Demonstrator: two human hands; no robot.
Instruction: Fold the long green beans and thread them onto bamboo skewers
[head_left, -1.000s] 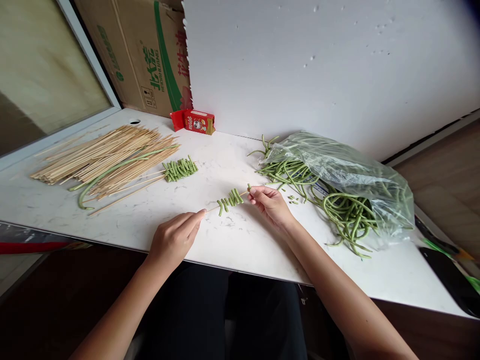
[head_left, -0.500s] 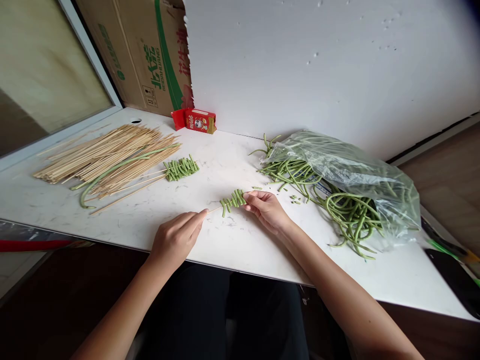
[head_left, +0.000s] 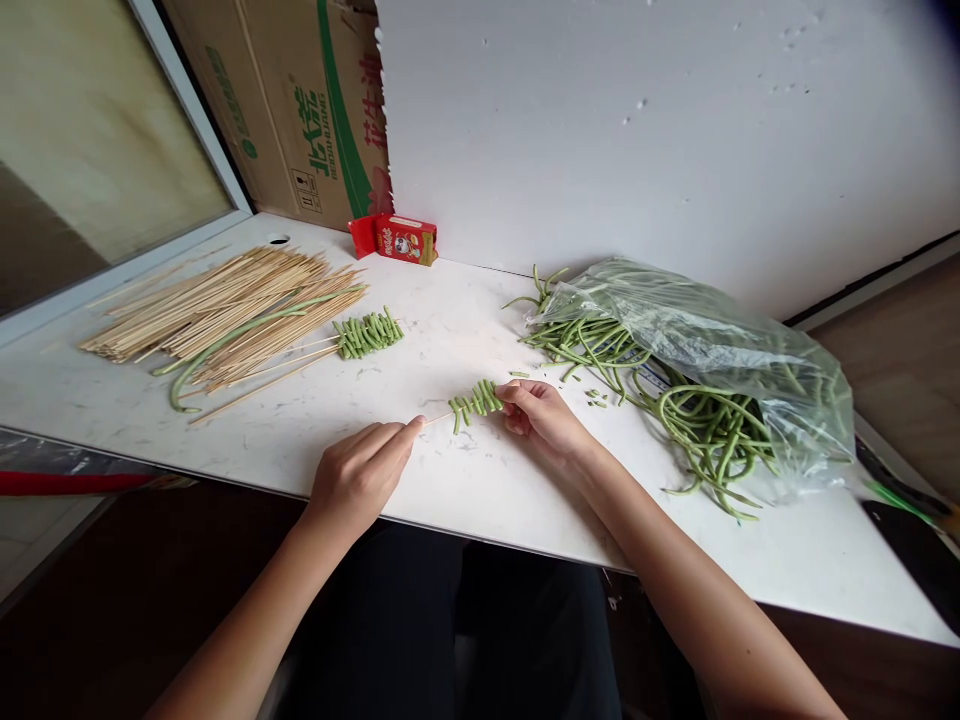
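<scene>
My left hand point(head_left: 364, 470) is closed round a thin wooden skewer point(head_left: 437, 419), which points to the right above the white table. Several short green bean pieces point(head_left: 474, 402) sit crosswise in a row along the skewer's far part. At the right end of that row, my right hand point(head_left: 546, 415) pinches a bean piece between thumb and fingertips. Those fingers partly hide the piece and the skewer's tip. Behind my left hand lie finished-looking skewers of packed bean pieces point(head_left: 369, 334), side by side on the table.
A heap of bare skewers point(head_left: 217, 300) lies at the left with a long bean point(head_left: 225, 345) across it. Long green beans point(head_left: 709, 430) spill from a clear plastic bag point(head_left: 799, 400) at the right. A red box point(head_left: 406, 240) stands at the back; a black phone point(head_left: 911, 560) lies far right.
The whole view has shifted slightly, so things appear a little further right. Both hands keep their hold, and the bean pieces on the skewer look nearly the same.
</scene>
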